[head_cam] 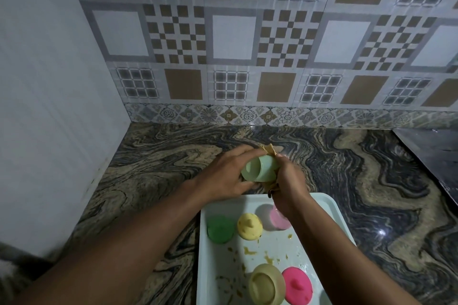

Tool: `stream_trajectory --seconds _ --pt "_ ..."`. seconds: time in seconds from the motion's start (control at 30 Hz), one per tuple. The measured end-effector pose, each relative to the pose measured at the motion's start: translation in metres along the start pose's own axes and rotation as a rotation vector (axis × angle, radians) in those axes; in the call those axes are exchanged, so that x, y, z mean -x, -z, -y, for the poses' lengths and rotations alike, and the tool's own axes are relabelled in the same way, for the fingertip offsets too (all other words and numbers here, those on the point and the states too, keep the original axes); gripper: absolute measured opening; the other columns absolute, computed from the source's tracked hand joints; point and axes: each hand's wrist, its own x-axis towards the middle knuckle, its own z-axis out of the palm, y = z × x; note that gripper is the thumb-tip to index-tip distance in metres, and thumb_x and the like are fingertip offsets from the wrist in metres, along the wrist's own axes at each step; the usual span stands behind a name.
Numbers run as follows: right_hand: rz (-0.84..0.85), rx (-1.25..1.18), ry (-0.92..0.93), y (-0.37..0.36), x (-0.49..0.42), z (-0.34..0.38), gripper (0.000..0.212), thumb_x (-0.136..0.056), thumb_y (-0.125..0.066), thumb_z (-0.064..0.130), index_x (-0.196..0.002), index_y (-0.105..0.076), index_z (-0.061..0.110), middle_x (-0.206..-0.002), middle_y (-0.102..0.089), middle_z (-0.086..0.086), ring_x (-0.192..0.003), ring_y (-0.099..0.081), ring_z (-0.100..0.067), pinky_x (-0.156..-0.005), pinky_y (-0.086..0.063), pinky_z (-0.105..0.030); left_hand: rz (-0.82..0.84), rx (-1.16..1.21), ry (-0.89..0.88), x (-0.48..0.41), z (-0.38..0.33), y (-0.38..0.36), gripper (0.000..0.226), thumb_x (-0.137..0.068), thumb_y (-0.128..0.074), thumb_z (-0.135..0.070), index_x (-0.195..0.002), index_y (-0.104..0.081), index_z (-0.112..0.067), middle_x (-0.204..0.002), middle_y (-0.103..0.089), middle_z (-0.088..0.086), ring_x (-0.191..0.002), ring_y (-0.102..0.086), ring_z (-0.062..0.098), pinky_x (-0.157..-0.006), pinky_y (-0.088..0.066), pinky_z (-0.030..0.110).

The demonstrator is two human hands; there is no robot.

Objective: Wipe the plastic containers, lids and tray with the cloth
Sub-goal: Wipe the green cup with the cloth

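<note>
Green cup (260, 168) is gripped in your left hand (223, 177); turn it steadily against the cloth (268, 150) clenched in your right hand (290, 181), covering base, wall, then inside.

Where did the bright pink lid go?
In the head view, the bright pink lid sits in the white tray, at its near end on the right side. It is right beside the khaki container.
</note>
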Motion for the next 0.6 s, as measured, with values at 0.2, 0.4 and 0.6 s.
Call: stream_trajectory --seconds 0.2,0.4,0.6 --pt "0.023 -0.010 0.036 -0.003 0.001 0.004 0.029 -0.101 -0.042 0.022 -0.088 -0.067 0.013 -0.073 -0.064 -0.011 -0.059 -0.056 -0.022 -0.050 -0.041 -0.030 -0.157 0.135 0.178 0.003 -0.009 -0.009 0.063 -0.075 -0.082 -0.039 -0.131 -0.056 -0.028 -0.121 -0.062 -0.006 -0.104 -0.064 0.013 -0.088 -0.056 0.040" --pt "0.024 -0.048 -0.133 0.000 -0.002 0.010 0.022 -0.097 -0.053 0.017 -0.102 -0.068 0.002 -0.086 -0.069 -0.021 -0.077 -0.065 -0.033 -0.066 -0.049 -0.041 -0.040 -0.099 -0.093 0.005 0.010 0.004 0.068 -0.078 -0.081 -0.034 -0.140 -0.053 -0.031 -0.135 -0.050 -0.002 -0.120 -0.055 0.018 -0.100 -0.049 0.032" --pt "0.051 0.106 0.111 -0.007 -0.006 0.010 0.033 -0.101 -0.045 0.027 -0.107 -0.075 0.015 -0.101 -0.074 -0.013 -0.085 -0.064 -0.027 -0.063 -0.046 -0.033 -0.179 0.450 0.353 0.004 0.008 -0.003 0.068 -0.068 -0.090 -0.030 -0.126 -0.055 -0.034 -0.116 -0.066 -0.008 -0.097 -0.069 0.008 -0.084 -0.061 0.044"
